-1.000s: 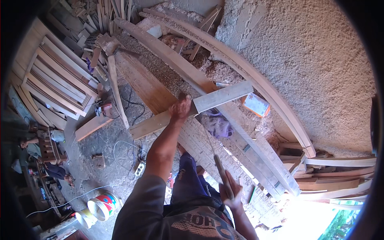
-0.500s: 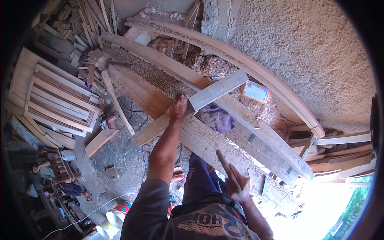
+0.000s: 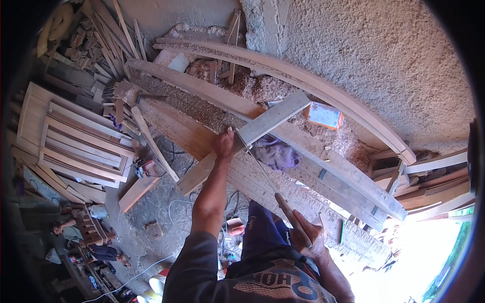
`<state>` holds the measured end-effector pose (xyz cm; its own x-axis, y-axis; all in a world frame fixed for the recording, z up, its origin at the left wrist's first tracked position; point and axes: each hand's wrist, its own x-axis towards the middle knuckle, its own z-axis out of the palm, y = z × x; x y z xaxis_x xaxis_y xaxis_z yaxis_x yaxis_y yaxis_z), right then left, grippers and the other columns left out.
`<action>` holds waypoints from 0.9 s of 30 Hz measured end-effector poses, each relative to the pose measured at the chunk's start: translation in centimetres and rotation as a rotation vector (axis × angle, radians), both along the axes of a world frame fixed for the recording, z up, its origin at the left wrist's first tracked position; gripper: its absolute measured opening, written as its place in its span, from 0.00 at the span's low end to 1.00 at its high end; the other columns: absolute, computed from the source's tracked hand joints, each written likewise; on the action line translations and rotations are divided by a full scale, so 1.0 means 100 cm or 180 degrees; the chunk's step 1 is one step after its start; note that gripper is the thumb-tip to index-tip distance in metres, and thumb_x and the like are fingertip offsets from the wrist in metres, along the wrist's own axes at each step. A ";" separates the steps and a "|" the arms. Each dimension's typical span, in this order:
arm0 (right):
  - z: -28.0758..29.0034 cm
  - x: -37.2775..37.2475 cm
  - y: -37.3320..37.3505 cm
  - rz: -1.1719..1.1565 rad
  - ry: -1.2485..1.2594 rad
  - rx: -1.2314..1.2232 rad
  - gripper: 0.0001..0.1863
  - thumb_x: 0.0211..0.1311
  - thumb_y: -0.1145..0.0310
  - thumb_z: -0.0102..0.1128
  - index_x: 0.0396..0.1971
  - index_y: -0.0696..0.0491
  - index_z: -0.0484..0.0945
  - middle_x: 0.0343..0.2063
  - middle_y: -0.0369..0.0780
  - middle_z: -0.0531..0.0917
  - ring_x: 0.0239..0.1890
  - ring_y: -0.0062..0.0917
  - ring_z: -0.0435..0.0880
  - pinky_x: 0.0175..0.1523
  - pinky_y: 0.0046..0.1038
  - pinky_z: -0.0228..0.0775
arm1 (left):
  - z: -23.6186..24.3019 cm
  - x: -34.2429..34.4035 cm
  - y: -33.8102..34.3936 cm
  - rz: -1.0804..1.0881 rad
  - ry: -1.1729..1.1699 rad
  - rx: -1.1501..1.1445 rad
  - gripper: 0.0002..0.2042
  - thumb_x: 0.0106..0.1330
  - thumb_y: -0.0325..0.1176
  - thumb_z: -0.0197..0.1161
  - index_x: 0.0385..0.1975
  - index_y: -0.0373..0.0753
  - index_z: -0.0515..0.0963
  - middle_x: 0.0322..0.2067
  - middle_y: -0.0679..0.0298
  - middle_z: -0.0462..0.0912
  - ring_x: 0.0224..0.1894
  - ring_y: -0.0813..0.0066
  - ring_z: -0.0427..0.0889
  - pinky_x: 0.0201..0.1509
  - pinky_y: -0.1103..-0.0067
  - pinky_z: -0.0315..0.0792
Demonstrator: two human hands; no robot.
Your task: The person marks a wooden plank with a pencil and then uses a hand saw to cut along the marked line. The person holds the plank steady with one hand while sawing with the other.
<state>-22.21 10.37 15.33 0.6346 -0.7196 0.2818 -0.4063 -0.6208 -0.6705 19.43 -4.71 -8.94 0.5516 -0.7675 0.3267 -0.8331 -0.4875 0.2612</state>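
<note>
A pale wooden beam [image 3: 275,118] lies crosswise over the long timbers of the bench. My left hand [image 3: 224,144] is wrapped round its middle, pressing it down, with the thumb toward the far side. In my right hand [image 3: 310,236], closed near my waist, is the wooden handle of a handsaw [image 3: 286,208]. Its thin blade, seen nearly edge-on, runs up and left to the beam just right of my left hand. How deep the blade sits in the wood cannot be made out.
Under the beam is a wide plank [image 3: 189,132]; beyond it lies a long timber [image 3: 328,155]. A purple cloth [image 3: 279,154] and an orange-and-white box [image 3: 324,115] lie among shavings. A curved beam [image 3: 323,87] borders the wall. Framed panels [image 3: 81,141] lean at left; a person [image 3: 70,230] sits below.
My right hand has moved slightly down and right with the saw handle, and the blade now shows as a thin line to the beam. My left hand stays on the beam.
</note>
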 end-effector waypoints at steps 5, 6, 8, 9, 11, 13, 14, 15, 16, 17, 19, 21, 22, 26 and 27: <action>0.005 -0.005 0.001 -0.0090 0.0091 0.0240 0.27 0.50 0.81 0.66 0.54 0.66 0.78 0.48 0.54 0.84 0.27 0.34 0.89 0.27 0.29 0.81 | 0.074 -0.029 -0.049 -0.0907 0.0513 0.0121 0.31 0.63 0.62 0.63 0.52 0.38 0.76 0.53 0.49 0.78 0.57 0.48 0.76 0.59 0.56 0.72; 0.006 -0.004 0.001 -0.0101 0.0054 0.0335 0.27 0.49 0.81 0.66 0.54 0.67 0.78 0.47 0.54 0.84 0.26 0.33 0.89 0.27 0.29 0.81 | 0.089 -0.034 -0.060 -0.1407 0.0535 0.0283 0.39 0.58 0.64 0.67 0.60 0.38 0.72 0.60 0.49 0.74 0.64 0.48 0.70 0.65 0.57 0.69; 0.002 -0.001 0.003 -0.0156 -0.0001 0.0305 0.31 0.50 0.80 0.67 0.59 0.64 0.75 0.38 0.50 0.86 0.26 0.36 0.88 0.29 0.30 0.80 | 0.111 -0.062 -0.075 -0.1985 0.0711 0.1014 0.51 0.46 0.65 0.75 0.66 0.37 0.65 0.62 0.48 0.71 0.66 0.49 0.69 0.68 0.59 0.68; 0.000 0.000 0.001 -0.0164 -0.0045 0.0269 0.33 0.51 0.79 0.67 0.62 0.63 0.73 0.34 0.48 0.87 0.25 0.38 0.88 0.30 0.31 0.79 | 0.110 -0.067 -0.078 -0.2007 0.0487 0.1244 0.53 0.45 0.63 0.76 0.67 0.36 0.63 0.62 0.47 0.71 0.66 0.49 0.68 0.69 0.60 0.67; 0.005 0.005 -0.004 -0.0164 -0.0006 0.0419 0.33 0.51 0.79 0.67 0.61 0.64 0.73 0.33 0.49 0.87 0.25 0.38 0.88 0.30 0.31 0.80 | 0.104 -0.078 -0.088 -0.2068 0.0063 0.1664 0.56 0.43 0.60 0.79 0.68 0.34 0.60 0.62 0.45 0.70 0.67 0.48 0.68 0.71 0.61 0.66; 0.009 0.006 -0.004 -0.0176 -0.0018 0.0569 0.33 0.51 0.80 0.66 0.61 0.65 0.73 0.33 0.49 0.87 0.26 0.37 0.88 0.30 0.31 0.80 | 0.106 -0.082 -0.095 -0.2110 -0.0032 0.1871 0.56 0.44 0.56 0.80 0.69 0.30 0.56 0.64 0.41 0.67 0.68 0.48 0.67 0.71 0.62 0.65; 0.011 0.007 -0.006 -0.0156 -0.0056 0.0617 0.33 0.51 0.80 0.66 0.61 0.65 0.73 0.33 0.49 0.87 0.26 0.37 0.89 0.30 0.31 0.80 | 0.098 -0.081 -0.095 -0.2153 -0.0087 0.1898 0.56 0.44 0.55 0.80 0.68 0.29 0.56 0.64 0.41 0.67 0.68 0.47 0.67 0.71 0.62 0.66; 0.012 0.007 -0.008 -0.0159 -0.0099 0.0655 0.32 0.51 0.80 0.66 0.61 0.66 0.73 0.33 0.50 0.87 0.26 0.37 0.89 0.30 0.32 0.80 | 0.099 -0.083 -0.097 -0.2217 -0.0155 0.1918 0.56 0.44 0.55 0.79 0.68 0.28 0.57 0.64 0.41 0.67 0.68 0.47 0.67 0.70 0.63 0.67; 0.012 0.005 -0.007 -0.0169 -0.0064 0.0522 0.32 0.51 0.80 0.66 0.60 0.66 0.73 0.34 0.50 0.87 0.26 0.37 0.89 0.30 0.32 0.80 | 0.100 -0.086 -0.098 -0.2184 -0.0069 0.1931 0.55 0.45 0.55 0.79 0.67 0.27 0.58 0.63 0.41 0.67 0.67 0.46 0.69 0.70 0.63 0.68; 0.011 0.000 -0.004 -0.0178 -0.0029 0.0390 0.31 0.51 0.80 0.66 0.59 0.67 0.74 0.35 0.51 0.87 0.27 0.36 0.89 0.30 0.31 0.81 | 0.101 -0.089 -0.096 -0.2149 0.0016 0.1944 0.54 0.46 0.55 0.78 0.67 0.27 0.59 0.63 0.41 0.68 0.66 0.46 0.70 0.69 0.63 0.68; 0.012 -0.007 -0.002 -0.0150 0.0051 0.0058 0.30 0.50 0.81 0.66 0.57 0.67 0.75 0.37 0.52 0.86 0.27 0.36 0.89 0.30 0.31 0.82 | 0.112 -0.094 -0.096 -0.2089 0.0117 0.1983 0.52 0.47 0.54 0.78 0.66 0.27 0.60 0.61 0.41 0.70 0.64 0.45 0.72 0.68 0.62 0.70; 0.020 -0.015 0.000 -0.0066 0.0150 -0.0334 0.28 0.50 0.81 0.67 0.55 0.67 0.77 0.40 0.53 0.86 0.27 0.36 0.89 0.30 0.31 0.82 | 0.117 -0.098 -0.097 -0.2034 0.0163 0.2038 0.50 0.48 0.54 0.77 0.65 0.27 0.62 0.59 0.41 0.73 0.61 0.44 0.75 0.66 0.62 0.72; 0.019 -0.014 -0.002 -0.0082 0.0229 -0.0351 0.26 0.49 0.81 0.67 0.52 0.67 0.79 0.43 0.54 0.85 0.28 0.36 0.89 0.29 0.30 0.83 | 0.113 -0.096 -0.095 -0.2090 0.0058 0.1990 0.49 0.48 0.54 0.77 0.64 0.27 0.63 0.59 0.41 0.73 0.61 0.44 0.75 0.66 0.62 0.72; 0.032 -0.005 -0.026 0.0051 0.0093 -0.0294 0.26 0.51 0.80 0.67 0.54 0.68 0.78 0.44 0.53 0.85 0.24 0.30 0.88 0.24 0.28 0.80 | 0.111 -0.087 -0.099 -0.2233 -0.0096 0.1963 0.48 0.47 0.54 0.77 0.63 0.27 0.65 0.57 0.41 0.75 0.60 0.44 0.76 0.63 0.61 0.74; 0.034 -0.009 -0.023 0.0038 0.0138 -0.0215 0.27 0.51 0.80 0.67 0.55 0.67 0.77 0.44 0.53 0.85 0.24 0.30 0.88 0.24 0.28 0.79 | 0.112 -0.089 -0.100 -0.2243 -0.0060 0.2017 0.48 0.47 0.54 0.77 0.62 0.27 0.65 0.57 0.41 0.75 0.60 0.44 0.76 0.63 0.61 0.74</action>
<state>-23.13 8.11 18.73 0.6557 -0.6922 0.3015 -0.4263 -0.6690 -0.6088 10.51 -14.76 2.24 -0.1076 -0.9594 -0.2608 -0.9911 0.0829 0.1038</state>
